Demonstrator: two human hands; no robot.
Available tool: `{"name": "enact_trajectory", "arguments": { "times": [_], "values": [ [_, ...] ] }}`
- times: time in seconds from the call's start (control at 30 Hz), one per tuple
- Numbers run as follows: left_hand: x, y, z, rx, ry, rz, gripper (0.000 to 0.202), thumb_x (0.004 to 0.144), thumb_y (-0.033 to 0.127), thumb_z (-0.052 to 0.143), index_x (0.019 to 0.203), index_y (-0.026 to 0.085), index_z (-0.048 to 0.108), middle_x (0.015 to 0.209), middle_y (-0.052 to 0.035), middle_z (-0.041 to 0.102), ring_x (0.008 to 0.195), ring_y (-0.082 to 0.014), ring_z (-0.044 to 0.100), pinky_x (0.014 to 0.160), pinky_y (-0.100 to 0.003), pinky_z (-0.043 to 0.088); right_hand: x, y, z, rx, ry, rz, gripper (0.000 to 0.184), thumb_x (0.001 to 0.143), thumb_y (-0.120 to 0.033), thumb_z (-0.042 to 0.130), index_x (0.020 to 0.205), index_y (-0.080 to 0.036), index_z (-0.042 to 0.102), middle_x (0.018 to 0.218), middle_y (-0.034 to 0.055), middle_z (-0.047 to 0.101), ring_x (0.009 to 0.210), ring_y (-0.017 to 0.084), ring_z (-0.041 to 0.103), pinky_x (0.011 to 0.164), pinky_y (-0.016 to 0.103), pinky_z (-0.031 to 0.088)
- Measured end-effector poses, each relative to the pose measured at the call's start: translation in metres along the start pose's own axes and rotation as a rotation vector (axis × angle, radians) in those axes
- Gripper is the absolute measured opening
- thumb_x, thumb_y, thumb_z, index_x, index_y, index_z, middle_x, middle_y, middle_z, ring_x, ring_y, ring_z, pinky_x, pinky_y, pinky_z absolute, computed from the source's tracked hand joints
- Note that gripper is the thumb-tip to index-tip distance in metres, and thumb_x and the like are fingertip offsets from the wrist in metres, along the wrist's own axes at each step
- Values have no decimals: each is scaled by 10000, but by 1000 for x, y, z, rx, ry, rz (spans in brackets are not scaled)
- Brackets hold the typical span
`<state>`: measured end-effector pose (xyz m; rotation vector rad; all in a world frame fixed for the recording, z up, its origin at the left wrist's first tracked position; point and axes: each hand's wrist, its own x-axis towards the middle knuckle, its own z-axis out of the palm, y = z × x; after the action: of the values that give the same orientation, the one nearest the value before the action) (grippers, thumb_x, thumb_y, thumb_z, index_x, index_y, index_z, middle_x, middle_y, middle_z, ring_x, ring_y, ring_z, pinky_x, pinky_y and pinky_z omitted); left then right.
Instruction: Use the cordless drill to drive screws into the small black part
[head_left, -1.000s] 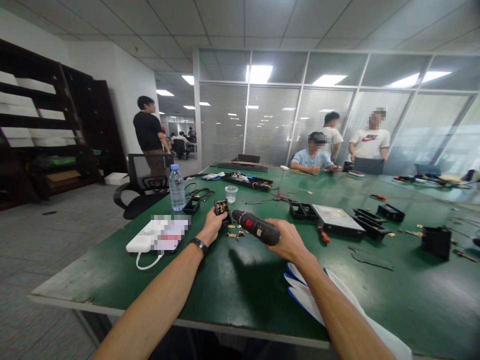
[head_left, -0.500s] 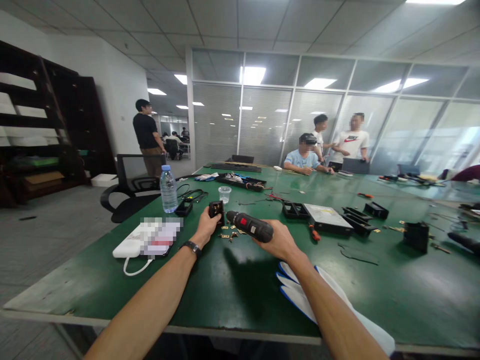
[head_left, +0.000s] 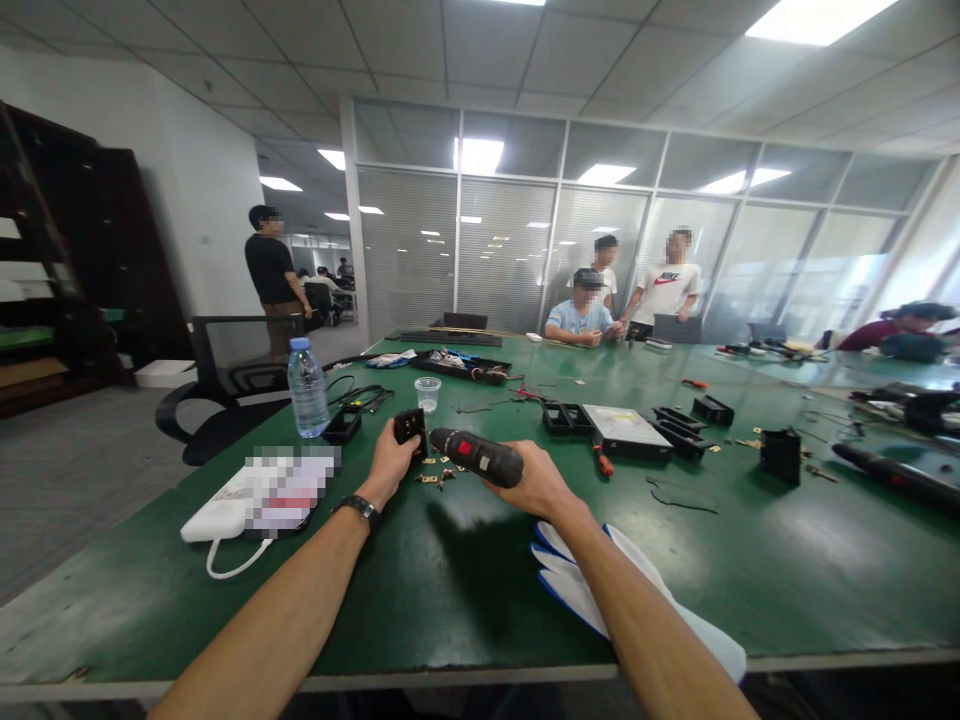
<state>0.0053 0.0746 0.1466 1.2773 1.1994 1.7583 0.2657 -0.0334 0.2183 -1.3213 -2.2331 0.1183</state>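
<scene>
My left hand (head_left: 390, 463) grips a small black plastic housing (head_left: 410, 428) with brass-coloured parts inside, held up off the table. In my right hand (head_left: 532, 480) is a black cordless screwdriver (head_left: 480, 456) with a red mark on its side. Its front end points left at the housing; whether a bit touches it I cannot tell. Below and between the two lie several small brass pieces (head_left: 436, 478) on the green table (head_left: 420, 600). A clear plastic cup (head_left: 427, 393) stands just behind the housing.
To the left are a water bottle (head_left: 308, 388) and a white power bank (head_left: 225, 500) with a cable. White gloves (head_left: 675, 610) lie under my right forearm. Rightward are a disc drive (head_left: 626, 432), a red-handled tool (head_left: 602, 460) and black housings (head_left: 780, 456). People are across the table.
My view has turned slightly right, so everything sits further left. Both hands keep their holds, with the screwdriver still beside the housing. A seated person across the table has raised their hands.
</scene>
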Motion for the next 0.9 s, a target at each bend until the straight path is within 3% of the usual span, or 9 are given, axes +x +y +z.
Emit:
{"name": "enact_trajectory", "arguments": {
  "times": [0.17, 0.37, 0.5, 0.6, 0.77, 0.9],
  "values": [
    [-3, 3, 1, -35, 16, -27, 376, 692, 131, 709, 1050, 182, 604, 981, -68, 662, 818, -179, 644, 735, -339, 569, 0, 0, 3, -19, -23, -65, 114, 702, -270, 657, 812, -237, 660, 759, 4, 690, 705, 166, 620, 608, 244, 336],
    [-2, -4, 1, 16, -23, 12, 371, 702, 118, 683, 1060, 176, 608, 1018, -77, 659, 856, -176, 632, 726, -296, 551, 0, 8, 7, 56, -10, 33, 189, 789, -381, 619, 883, -235, 694, 739, 17, 683, 669, 170, 618, 579, 246, 339],
    [1, -8, 1, -2, 20, 29, 370, 674, 80, 666, 1026, 170, 592, 944, -59, 657, 815, -170, 634, 740, -309, 550, 2, 4, 6, -68, -32, -122, 207, 729, -315, 659, 921, -247, 696, 842, 25, 703, 780, 184, 634, 644, 248, 354],
    [1, -4, 2, -24, 38, 8, 405, 654, 46, 645, 1035, 166, 579, 922, -51, 655, 789, -165, 638, 740, -313, 556, 3, 1, 6, -92, -32, -137, 268, 700, -296, 674, 965, -260, 696, 890, 22, 710, 815, 187, 636, 650, 247, 348],
    [0, 0, 2, -68, -25, -107, 388, 691, 121, 683, 1063, 165, 583, 980, -78, 664, 787, -180, 656, 728, -359, 579, 2, 3, 7, -23, -29, -23, 190, 753, -327, 636, 913, -247, 700, 782, 14, 697, 682, 167, 603, 593, 253, 325],
    [2, -4, 1, -67, 0, -96, 379, 713, 161, 703, 1073, 166, 584, 1007, -86, 661, 799, -178, 657, 711, -347, 582, 2, 1, 3, -82, -52, -92, 216, 726, -322, 662, 921, -239, 703, 851, 39, 713, 786, 189, 624, 627, 251, 330]
  ]
}}
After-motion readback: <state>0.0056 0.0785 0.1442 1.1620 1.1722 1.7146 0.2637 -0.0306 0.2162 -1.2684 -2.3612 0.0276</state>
